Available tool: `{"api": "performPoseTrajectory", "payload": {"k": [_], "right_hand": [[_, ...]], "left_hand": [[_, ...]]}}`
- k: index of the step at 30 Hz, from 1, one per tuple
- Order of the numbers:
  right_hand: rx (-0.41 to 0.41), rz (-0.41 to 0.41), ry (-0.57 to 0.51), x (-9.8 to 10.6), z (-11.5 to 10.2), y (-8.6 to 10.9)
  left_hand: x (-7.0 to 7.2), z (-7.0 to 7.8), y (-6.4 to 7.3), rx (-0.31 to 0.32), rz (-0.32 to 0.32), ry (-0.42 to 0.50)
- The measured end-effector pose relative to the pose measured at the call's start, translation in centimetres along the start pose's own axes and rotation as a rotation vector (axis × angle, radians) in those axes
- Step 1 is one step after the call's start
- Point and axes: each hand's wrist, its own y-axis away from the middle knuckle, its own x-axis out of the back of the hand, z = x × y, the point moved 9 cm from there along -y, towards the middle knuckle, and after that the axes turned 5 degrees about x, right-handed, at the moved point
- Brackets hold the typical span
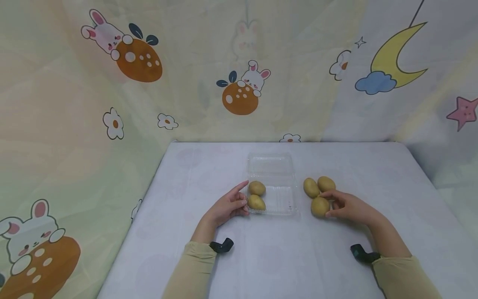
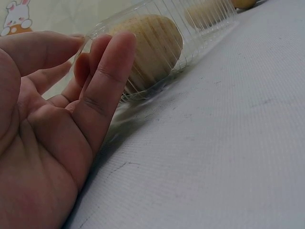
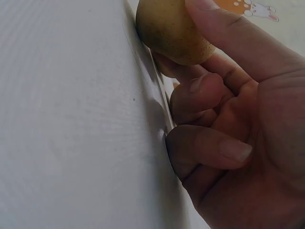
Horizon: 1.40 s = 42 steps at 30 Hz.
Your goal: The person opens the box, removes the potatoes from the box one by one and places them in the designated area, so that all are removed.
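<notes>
Currently, the right hand (image 1: 345, 205) pinches one potato (image 1: 319, 208) between thumb and index finger, well to the right of the clear container (image 1: 277, 201); its contact with the white tabletop (image 1: 276, 257) is not distinguishable, and two loose potatoes (image 1: 310, 188) lie just beyond it. Left hand (image 1: 225, 208): fingers at the container's left edge, index finger extended; whether it pinches the plastic, cannot tell. Inside the container, lid (image 1: 270, 164) folded back away from the person, two further potatoes (image 1: 256, 203) sit one behind the other along the left wall.

No legible text or numbers anywhere.
</notes>
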Motion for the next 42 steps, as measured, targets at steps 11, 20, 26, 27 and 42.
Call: {"api": "performPoseTrajectory", "payload": {"k": [11,20,26,27,42], "right_hand": [[-0.044,-0.027,-0.022,-0.4,1.0,0.1],[-0.079,-0.057,-0.055,-0.6,1.2,0.2],[-0.068,-0.046,-0.057,-0.4,1.2,0.2],[-0.064,-0.040,-0.050,-0.4,1.2,0.2],[0.043,-0.012,-0.041,-0.2,0.9,0.1]], "left_hand": [[-0.2,0.3,0.1,-0.007,-0.005,0.005],[-0.2,0.2,0.1,-0.002,-0.008,0.009],[-0.2,0.2,0.0,-0.007,-0.014,0.006],[-0.2,0.3,0.0,-0.008,-0.012,0.005],[-0.1,0.1,0.0,-0.003,0.001,-0.004]]}}
